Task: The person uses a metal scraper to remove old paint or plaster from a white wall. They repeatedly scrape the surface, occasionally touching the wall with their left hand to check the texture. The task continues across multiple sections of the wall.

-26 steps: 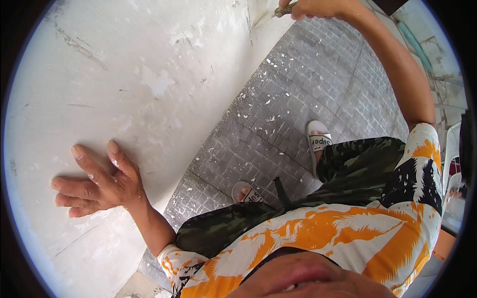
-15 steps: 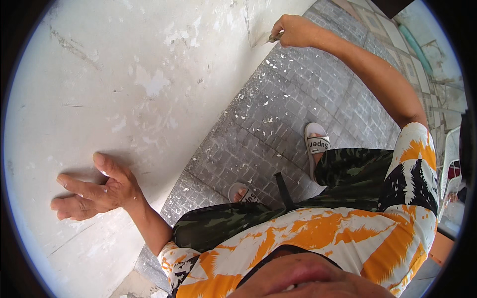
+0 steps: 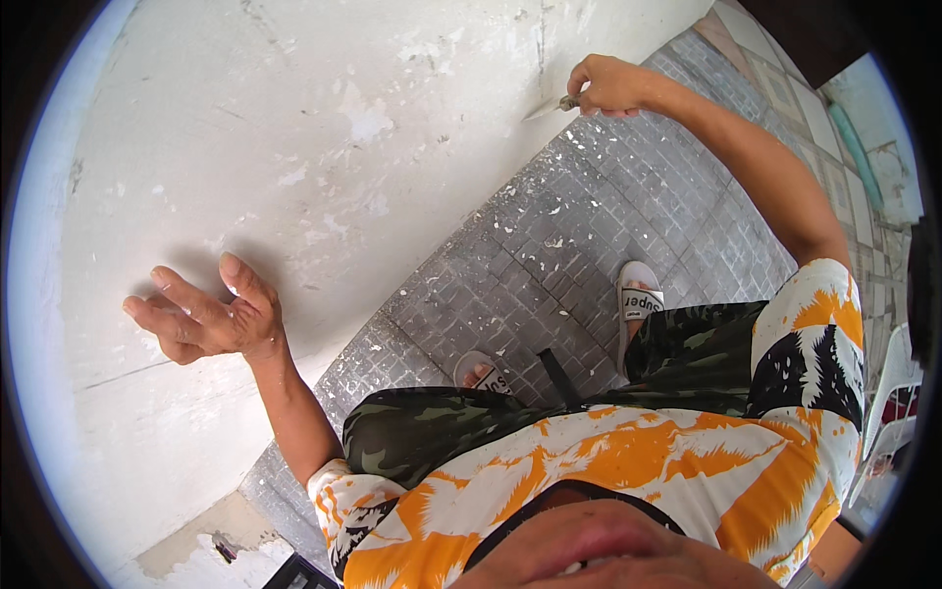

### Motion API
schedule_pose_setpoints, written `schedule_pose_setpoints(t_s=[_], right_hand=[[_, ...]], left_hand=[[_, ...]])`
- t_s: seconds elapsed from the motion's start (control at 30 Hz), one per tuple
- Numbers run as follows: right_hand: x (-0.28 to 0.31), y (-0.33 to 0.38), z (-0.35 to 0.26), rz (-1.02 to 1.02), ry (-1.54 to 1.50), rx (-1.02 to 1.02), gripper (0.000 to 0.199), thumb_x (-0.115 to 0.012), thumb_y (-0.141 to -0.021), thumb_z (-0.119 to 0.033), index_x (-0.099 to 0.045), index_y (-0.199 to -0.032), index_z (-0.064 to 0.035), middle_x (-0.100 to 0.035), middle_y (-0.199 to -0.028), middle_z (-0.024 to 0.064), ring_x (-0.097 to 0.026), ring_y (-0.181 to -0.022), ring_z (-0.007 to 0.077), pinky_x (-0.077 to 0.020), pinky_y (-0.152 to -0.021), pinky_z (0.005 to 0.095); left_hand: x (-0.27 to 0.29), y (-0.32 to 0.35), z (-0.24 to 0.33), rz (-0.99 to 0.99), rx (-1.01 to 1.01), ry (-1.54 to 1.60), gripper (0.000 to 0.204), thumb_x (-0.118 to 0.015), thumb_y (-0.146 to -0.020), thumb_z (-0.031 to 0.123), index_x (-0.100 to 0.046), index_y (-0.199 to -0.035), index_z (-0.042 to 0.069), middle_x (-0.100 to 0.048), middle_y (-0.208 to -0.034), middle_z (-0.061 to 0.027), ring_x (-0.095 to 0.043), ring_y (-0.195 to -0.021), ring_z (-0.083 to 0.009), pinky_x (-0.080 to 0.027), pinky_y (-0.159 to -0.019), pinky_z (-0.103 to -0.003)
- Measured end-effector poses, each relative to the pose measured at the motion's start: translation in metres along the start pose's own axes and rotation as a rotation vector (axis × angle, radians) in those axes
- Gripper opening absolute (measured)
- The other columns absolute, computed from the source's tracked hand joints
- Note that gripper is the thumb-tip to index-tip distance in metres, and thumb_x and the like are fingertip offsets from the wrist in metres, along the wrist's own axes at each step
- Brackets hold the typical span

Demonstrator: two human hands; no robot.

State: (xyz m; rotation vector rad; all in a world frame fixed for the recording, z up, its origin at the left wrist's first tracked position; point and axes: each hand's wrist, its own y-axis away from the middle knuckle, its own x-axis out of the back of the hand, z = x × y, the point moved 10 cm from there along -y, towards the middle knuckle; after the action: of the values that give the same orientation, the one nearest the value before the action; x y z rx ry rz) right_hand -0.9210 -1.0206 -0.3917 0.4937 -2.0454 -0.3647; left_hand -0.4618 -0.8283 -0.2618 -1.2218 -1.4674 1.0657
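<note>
My right hand (image 3: pixel 610 84) grips a small scraper (image 3: pixel 546 110) by its handle. Its pale, pointed-looking blade sticks out leftward and lies at or very near the whitish wall (image 3: pixel 245 147), low down by the floor; I cannot tell if the edge touches. Patches and scuffs of flaking paint mark that wall. On the left, my left hand (image 3: pixel 221 316) is raised in front of it with thumb and fingers spread and partly curled. Nothing is in this hand, and a shadow behind it suggests a gap from the wall.
Grey paving (image 3: pixel 510 265) meets the wall along a slanting edge and is strewn with white paint flakes. My feet in light sandals (image 3: pixel 640 294) stand on it. A white chair (image 3: pixel 888 393) is at the far right. A dark-framed object (image 3: pixel 299 572) sits at the bottom left.
My left hand has lifted off or away from the wall and shifted up in view. My right hand has moved slightly right and down in view, showing more of the scraper's blade.
</note>
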Motion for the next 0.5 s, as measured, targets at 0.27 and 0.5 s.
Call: schedule_pose_setpoints(t_s=[0.27,0.5], right_hand=[[-0.025,0.037,-0.119,-0.213,-0.193,0.253,0.024,-0.065,-0.087,-0.013,-0.069,-0.104,0.0023,-0.064,-0.067,0.008,-0.048,-0.04,0.0061,-0.0276,-0.032,0.0235],[-0.013,0.043,-0.116,-0.126,-0.23,0.271,0.034,-0.068,-0.083,-0.013,-0.07,-0.113,0.0038,-0.065,-0.07,0.0076,-0.05,-0.04,0.007,-0.0293,-0.032,0.0217]], left_hand=[[-0.01,0.064,0.018,-0.237,-0.387,-0.082,0.072,-0.044,-0.104,0.06,-0.038,-0.16,0.014,-0.022,-0.169,-0.0185,-0.006,-0.16,-0.0361,0.004,-0.127,-0.052],[0.007,0.117,-0.066,-0.309,-0.244,-0.167,0.069,-0.043,-0.104,0.058,-0.03,-0.164,0.024,-0.008,-0.173,-0.0181,0.003,-0.159,-0.0388,0.008,-0.124,-0.057]])
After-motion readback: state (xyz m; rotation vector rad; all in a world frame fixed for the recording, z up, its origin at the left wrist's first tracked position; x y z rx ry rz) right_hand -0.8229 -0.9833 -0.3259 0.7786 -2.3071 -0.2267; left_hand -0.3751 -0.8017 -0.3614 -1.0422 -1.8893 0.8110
